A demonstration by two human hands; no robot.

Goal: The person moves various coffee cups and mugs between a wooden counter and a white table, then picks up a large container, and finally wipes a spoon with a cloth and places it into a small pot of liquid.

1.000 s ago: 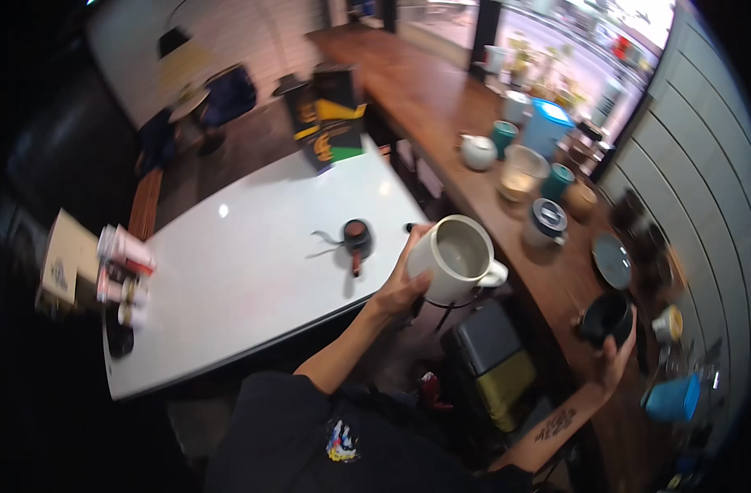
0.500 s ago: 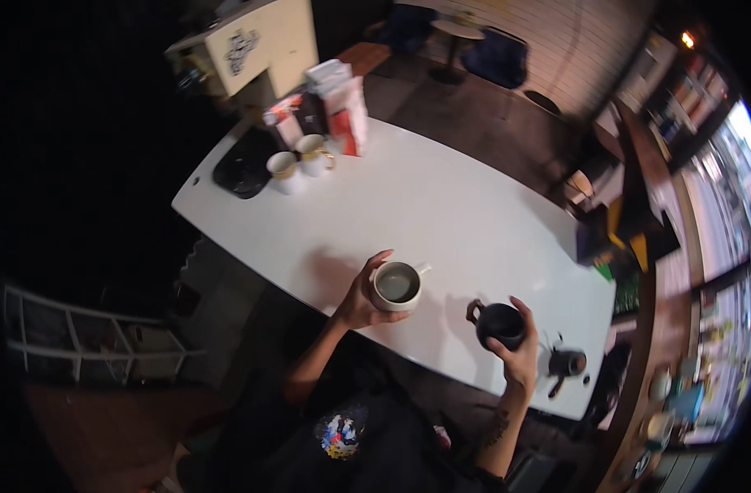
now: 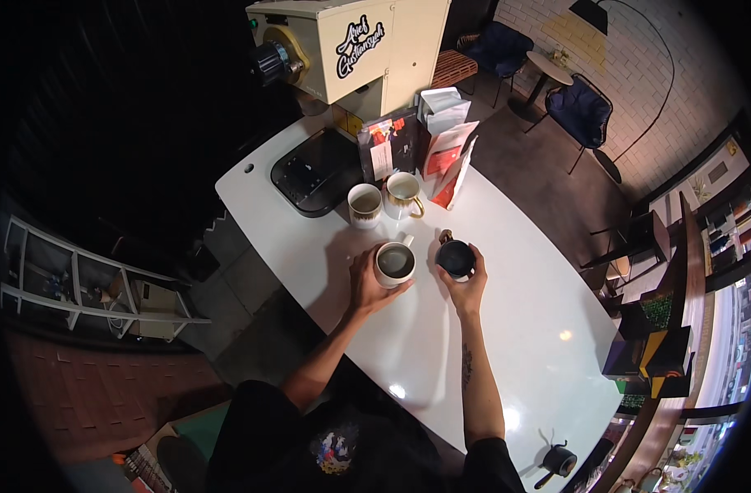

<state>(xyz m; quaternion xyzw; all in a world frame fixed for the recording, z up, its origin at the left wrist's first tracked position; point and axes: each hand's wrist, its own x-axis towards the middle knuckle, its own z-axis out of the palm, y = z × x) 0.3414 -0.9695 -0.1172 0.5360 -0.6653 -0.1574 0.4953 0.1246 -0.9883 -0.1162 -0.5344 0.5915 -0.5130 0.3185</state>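
Two cups are in my grips above or on the tabletop [image 3: 507, 329]; I can't tell whether they touch it. Writing first: black script on the cream machine [image 3: 404, 70], then a pale printed label on the dark box [image 3: 402, 141], then red panels on the bags [image 3: 452, 156]. A white rack [image 3: 78, 308] stands left of the glossy white tabletop, which bears a black tray [image 3: 314, 172], two gilded mugs [image 3: 365, 218] and a small pot [image 3: 561, 462]; chairs [image 3: 579, 111] and a brick wall [image 3: 688, 74] lie beyond. Since half a second ago, my view has swung left and both cups have neared the mugs. My left grip [image 3: 374, 286] clasps the white cup [image 3: 395, 260]; my right grip [image 3: 466, 282] clasps the black cup [image 3: 456, 258].
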